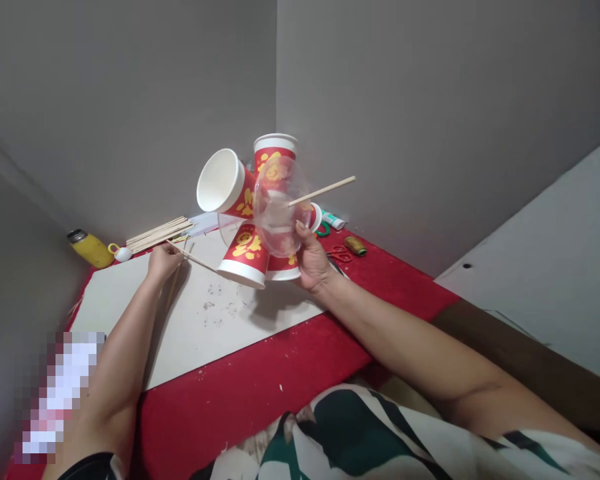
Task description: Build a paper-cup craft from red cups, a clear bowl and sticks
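My right hand (313, 260) grips a wheel-like model made of several red-and-white paper cups (247, 250) set around clear plastic discs (280, 227). A wooden stick (325, 190) pokes out from the centre of the near disc, pointing up to the right. The cups' open mouths face different ways, and the whole model hangs above the white board (205, 347). Over the board's far left part, my left hand (165, 260) pinches thin wooden sticks (195, 259), one of which reaches toward the lowest cup. Its fingertips are partly hidden.
A bundle of wooden sticks (160, 233) lies at the back left, beside a small white cup with a yellow handle (123, 253) and a yellow bottle (91, 249). Red scissors (339, 253), a golden roll (355, 246) and a tube (334, 220) rest on the red tabletop (220, 407).
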### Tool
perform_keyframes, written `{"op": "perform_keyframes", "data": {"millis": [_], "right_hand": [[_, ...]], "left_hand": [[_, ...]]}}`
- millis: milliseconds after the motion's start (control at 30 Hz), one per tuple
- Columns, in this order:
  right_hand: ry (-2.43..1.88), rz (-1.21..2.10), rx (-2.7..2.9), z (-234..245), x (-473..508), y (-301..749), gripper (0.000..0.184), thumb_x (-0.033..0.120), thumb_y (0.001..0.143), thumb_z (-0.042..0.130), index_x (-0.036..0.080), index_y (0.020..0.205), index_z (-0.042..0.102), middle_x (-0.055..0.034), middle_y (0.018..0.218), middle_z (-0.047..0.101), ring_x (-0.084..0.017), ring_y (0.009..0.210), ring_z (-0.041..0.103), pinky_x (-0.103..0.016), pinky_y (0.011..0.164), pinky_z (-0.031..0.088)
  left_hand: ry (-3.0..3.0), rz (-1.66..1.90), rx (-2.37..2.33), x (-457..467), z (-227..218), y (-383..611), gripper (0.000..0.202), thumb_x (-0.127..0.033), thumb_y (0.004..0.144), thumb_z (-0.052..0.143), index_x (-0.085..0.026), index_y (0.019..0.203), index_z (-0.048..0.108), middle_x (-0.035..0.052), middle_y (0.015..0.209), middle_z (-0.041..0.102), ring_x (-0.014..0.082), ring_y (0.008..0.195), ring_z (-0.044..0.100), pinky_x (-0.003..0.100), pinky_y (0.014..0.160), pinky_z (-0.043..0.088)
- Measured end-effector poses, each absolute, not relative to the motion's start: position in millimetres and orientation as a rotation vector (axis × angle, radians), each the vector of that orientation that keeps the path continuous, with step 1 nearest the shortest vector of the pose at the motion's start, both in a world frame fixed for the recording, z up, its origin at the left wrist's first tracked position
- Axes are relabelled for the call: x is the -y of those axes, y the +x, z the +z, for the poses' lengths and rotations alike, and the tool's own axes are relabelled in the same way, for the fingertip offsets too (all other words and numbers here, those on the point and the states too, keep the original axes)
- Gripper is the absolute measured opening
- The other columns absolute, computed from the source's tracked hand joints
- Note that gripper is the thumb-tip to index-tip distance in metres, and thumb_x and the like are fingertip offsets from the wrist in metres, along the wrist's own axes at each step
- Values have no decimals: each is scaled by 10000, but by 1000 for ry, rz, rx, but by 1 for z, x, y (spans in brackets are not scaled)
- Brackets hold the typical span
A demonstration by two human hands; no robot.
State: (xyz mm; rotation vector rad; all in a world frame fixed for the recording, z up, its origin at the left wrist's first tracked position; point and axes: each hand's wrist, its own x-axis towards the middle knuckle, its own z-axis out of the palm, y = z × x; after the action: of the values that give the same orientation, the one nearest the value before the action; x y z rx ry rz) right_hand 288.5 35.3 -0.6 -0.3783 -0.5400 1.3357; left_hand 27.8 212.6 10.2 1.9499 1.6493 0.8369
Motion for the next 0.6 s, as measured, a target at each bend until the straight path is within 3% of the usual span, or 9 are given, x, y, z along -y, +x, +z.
{"op": "perform_keyframes", "data": {"millis": [200,333,467,600], "right_hand": [[-339,1328,556,13,-38,296,482,448,710,744,272,1148,652,-24,982,776,-277,1116,681,-508,1008,532],[-257,1294,600,34,-45,301,476,464,691,769,265,1108,650,-20,992,773,-282,1133,672,-509,1030,521],[-252,1305,620,49,-59,300,447,464,714,763,268,1100,653,-5,990,773,-270,1127,673,-487,1027,526],[-282,1329,617,49,-67,289,411,496,705,756,272,1038,666,2,989,773,-264,1138,665,-466,1023,525]], "left_hand": [[1757,1177,-1288,-185,26,58,393,-268,644,533,-187,1027,513,-67,652,546,118,480,575,260,528,521],[1783,1352,-973,-157,40,78,352,-233,625,575,-188,973,603,-67,624,542,94,418,514,219,438,455],[1980,1402,-875,-138,49,86,145,-213,661,613,-210,800,652,-44,577,579,130,499,566,242,494,504],[2083,1471,-781,-132,52,84,149,-201,643,656,-212,792,665,9,778,701,201,823,677,302,757,583]]}}
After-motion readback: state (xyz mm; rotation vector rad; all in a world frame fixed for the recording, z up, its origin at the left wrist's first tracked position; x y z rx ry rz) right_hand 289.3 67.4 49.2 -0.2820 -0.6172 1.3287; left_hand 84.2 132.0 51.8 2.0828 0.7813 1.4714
